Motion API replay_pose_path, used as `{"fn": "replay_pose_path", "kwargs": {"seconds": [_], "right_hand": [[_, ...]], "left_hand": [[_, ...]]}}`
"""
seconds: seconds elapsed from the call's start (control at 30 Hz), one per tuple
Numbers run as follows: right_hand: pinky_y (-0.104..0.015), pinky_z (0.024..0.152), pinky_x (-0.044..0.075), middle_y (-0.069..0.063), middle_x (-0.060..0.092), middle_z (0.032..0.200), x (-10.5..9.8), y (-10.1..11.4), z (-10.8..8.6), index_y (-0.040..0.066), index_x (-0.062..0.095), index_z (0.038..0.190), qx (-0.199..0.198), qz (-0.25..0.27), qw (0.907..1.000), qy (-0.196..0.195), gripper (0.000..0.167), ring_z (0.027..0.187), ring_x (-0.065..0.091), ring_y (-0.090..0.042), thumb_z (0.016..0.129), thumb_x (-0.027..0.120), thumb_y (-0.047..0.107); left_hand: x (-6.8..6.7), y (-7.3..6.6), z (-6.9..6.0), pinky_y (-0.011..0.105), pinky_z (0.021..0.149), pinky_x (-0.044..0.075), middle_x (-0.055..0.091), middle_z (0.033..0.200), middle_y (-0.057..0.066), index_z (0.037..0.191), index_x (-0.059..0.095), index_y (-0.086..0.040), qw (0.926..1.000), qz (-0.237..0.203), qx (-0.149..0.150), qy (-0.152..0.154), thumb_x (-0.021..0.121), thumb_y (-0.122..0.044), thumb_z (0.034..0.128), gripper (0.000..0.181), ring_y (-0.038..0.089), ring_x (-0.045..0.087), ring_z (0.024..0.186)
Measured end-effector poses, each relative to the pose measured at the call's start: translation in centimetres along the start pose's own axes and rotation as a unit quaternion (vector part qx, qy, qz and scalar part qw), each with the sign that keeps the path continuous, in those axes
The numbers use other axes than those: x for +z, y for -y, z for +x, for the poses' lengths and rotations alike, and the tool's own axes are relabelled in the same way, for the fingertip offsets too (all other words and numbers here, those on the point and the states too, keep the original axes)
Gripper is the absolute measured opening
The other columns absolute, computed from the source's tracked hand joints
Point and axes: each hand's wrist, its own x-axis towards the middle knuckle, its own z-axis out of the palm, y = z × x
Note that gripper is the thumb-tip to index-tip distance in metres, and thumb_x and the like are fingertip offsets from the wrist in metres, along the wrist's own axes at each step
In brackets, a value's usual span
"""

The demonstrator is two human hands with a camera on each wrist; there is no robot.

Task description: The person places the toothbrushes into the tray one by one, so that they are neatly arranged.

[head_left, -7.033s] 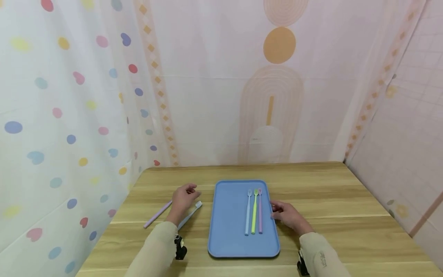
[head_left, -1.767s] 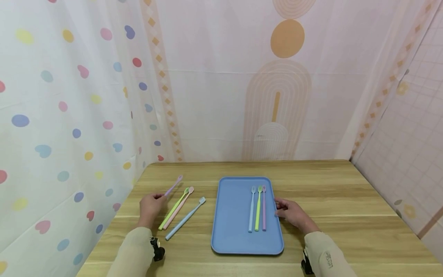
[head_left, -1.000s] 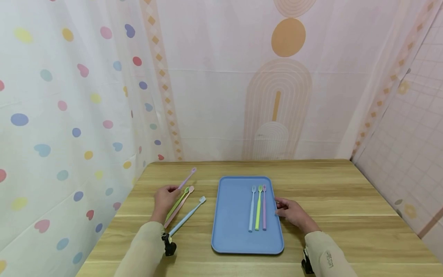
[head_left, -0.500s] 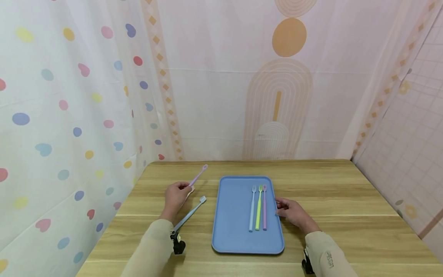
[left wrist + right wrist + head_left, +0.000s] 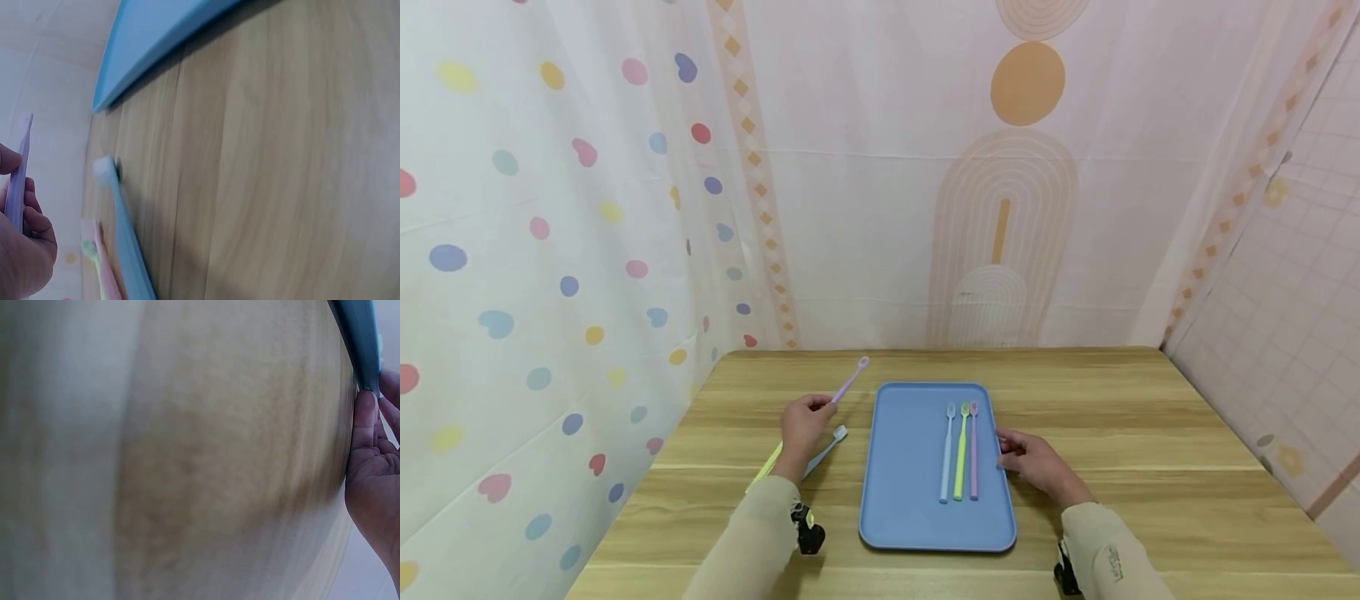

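The head view shows, at the near side, the pale sleeves [image 5: 748,533] of a person and a small black device [image 5: 808,532] at each wrist. A little farther, on the wooden table [image 5: 1120,417], a loose blue toothbrush [image 5: 826,452] and a loose green toothbrush [image 5: 765,467] are lying, both partly hidden by the left arm; the left wrist view shows also a pink toothbrush [image 5: 105,262] close beside the green one. The left hand [image 5: 803,427] is above them, with its fingers clamped on a held purple toothbrush [image 5: 847,387], which is in the air, its head pointing away and to the right. Compared with half a second ago, this hand has moved to the right, so the held brush is nearer to the blue tray [image 5: 898,483], but not inside it; for the work in hand this means, I judge, that the carry is under way and not finished. The right hand [image 5: 1036,463] pinches the tray's right rim between thumb and fingers, in the same place as before, which probably keeps it steady. In the tray's right half, three toothbrushes [image 5: 961,454], blue, green and purple, lie unchanged side by side, heads toward the far end. Farthest is a printed curtain [image 5: 850,208].
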Motion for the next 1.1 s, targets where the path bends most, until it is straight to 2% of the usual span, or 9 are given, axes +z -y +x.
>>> {"fn": "replay_pose_path", "kwargs": {"seconds": [0.2, 0.37, 0.53, 0.83, 1.0, 1.1], "right_hand": [[-0.035, 0.081, 0.049, -0.014, 0.062, 0.113, 0.1, 0.0, 0.0, -0.006, 0.051, 0.140, 0.006, 0.000, 1.0000, -0.004, 0.050, 0.100, 0.054, -0.026, 0.091, 0.063, -0.004], [-0.035, 0.079, 0.049, -0.015, 0.061, 0.112, 0.1, 0.1, -0.1, -0.007, 0.050, 0.140, 0.004, 0.001, 1.0000, 0.000, 0.051, 0.099, 0.054, -0.026, 0.091, 0.063, -0.004], [-0.035, 0.078, 0.049, -0.015, 0.062, 0.112, 0.0, 0.3, -0.3, -0.007, 0.051, 0.140, 0.005, 0.000, 1.0000, 0.001, 0.051, 0.098, 0.054, -0.026, 0.091, 0.063, -0.004], [-0.036, 0.077, 0.049, -0.015, 0.061, 0.114, 0.0, 0.4, -0.2, -0.006, 0.051, 0.140, 0.005, -0.003, 1.0000, 0.003, 0.051, 0.098, 0.054, -0.026, 0.091, 0.064, -0.002], [-0.036, 0.078, 0.049, -0.015, 0.061, 0.113, 0.2, 0.4, 0.0, -0.007, 0.050, 0.140, 0.000, -0.001, 1.0000, 0.006, 0.051, 0.098, 0.054, -0.026, 0.091, 0.064, -0.002], [-0.035, 0.078, 0.049, -0.015, 0.061, 0.113, 0.3, 0.4, 0.0, -0.007, 0.050, 0.140, -0.001, -0.001, 1.0000, 0.007, 0.051, 0.098, 0.054, -0.026, 0.091, 0.064, -0.003]], "left_hand": [[1.0, -0.9, -0.7, 0.024, 0.060, 0.044, 0.067, 0.078, 0.009, 0.093, 0.073, 0.006, 0.9998, -0.017, -0.009, -0.004, 0.070, -0.005, 0.0827, 0.015, 0.016, 0.056, 0.070], [2.1, -1.5, -1.2, 0.025, 0.062, 0.045, 0.068, 0.081, 0.008, 0.093, 0.074, 0.003, 0.9991, -0.022, -0.034, -0.015, 0.070, -0.007, 0.0828, 0.015, 0.017, 0.057, 0.072], [3.3, -2.2, -1.7, 0.027, 0.059, 0.044, 0.067, 0.078, 0.007, 0.090, 0.075, 0.002, 0.9986, -0.029, -0.038, -0.024, 0.071, -0.008, 0.0807, 0.014, 0.018, 0.055, 0.068], [5.8, -3.6, -3.5, 0.028, 0.059, 0.045, 0.065, 0.075, 0.006, 0.087, 0.074, 0.002, 0.9967, -0.053, -0.051, -0.032, 0.072, -0.007, 0.0824, 0.011, 0.018, 0.056, 0.068], [7.2, -3.9, -4.3, 0.028, 0.059, 0.045, 0.065, 0.074, 0.005, 0.086, 0.074, 0.001, 0.9971, -0.045, -0.049, -0.038, 0.072, -0.006, 0.0794, 0.010, 0.017, 0.056, 0.067], [8.1, -4.0, -5.0, 0.029, 0.059, 0.044, 0.064, 0.071, 0.005, 0.083, 0.073, 0.002, 0.9961, -0.058, -0.048, -0.046, 0.072, -0.003, 0.0782, 0.007, 0.017, 0.054, 0.065]]}}
